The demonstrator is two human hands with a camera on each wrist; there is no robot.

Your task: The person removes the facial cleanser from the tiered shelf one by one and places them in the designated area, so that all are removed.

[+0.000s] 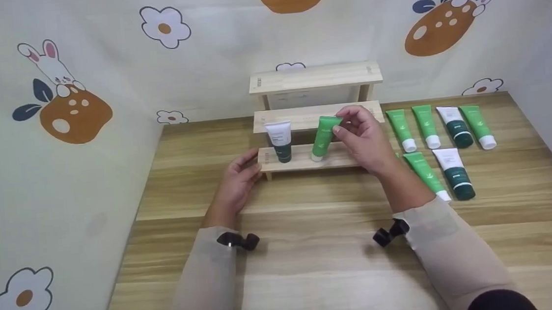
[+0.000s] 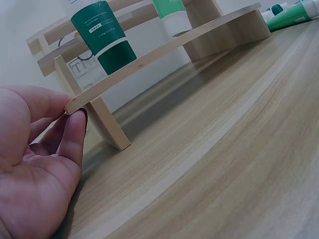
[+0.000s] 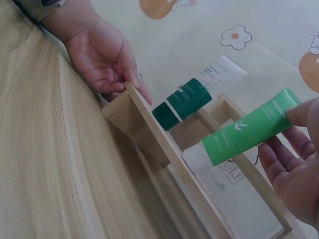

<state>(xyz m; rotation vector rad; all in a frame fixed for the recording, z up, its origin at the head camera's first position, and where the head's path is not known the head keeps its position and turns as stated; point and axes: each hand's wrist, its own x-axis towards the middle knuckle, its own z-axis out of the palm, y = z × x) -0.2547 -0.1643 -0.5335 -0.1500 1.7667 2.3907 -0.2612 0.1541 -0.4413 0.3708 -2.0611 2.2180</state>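
A three-step wooden rack (image 1: 301,164) stands on the table against the back wall. With thumb and fingers, my left hand (image 2: 47,144) pinches the left end of its lowest step. My right hand (image 1: 363,140) grips a green tube (image 3: 249,130) with a white cap by its upper end. That tube stands cap down at the lowest step, leaning slightly; whether the cap bears its full weight I cannot tell. To its left, a white and dark green tube (image 1: 280,140) stands upright on the same step.
On the table right of the rack lie several tubes: green ones (image 1: 425,126) with white caps, and white and dark green ones (image 1: 455,173). My right forearm partly covers the nearer row. The rack's middle step (image 1: 298,119) and top step (image 1: 314,77) rise behind.
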